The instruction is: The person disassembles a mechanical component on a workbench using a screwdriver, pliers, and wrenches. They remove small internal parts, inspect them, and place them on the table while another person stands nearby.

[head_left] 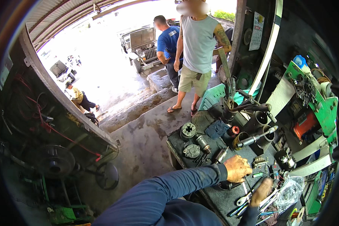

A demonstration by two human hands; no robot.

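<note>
My left hand reaches across the dark workbench with its fingers curled closed. Whatever it grips is hidden; a thin dark shaft shows just below the fingers. Close by on the right, my right hand is smeared by motion above the hand tools, so its fingers cannot be read. Beneath the hands lie a ratchet wrench and several wrenches and screwdrivers. Small metal parts sit just beyond. Left of them rest a round metal housing, a flat end cover and a cylindrical motor armature.
Metal cans holding hammers and other tools stand at the bench's far right, by a blue rag. A clear plastic bag lies at right. Two people stand beyond the bench: one in a grey sleeveless top, another in blue.
</note>
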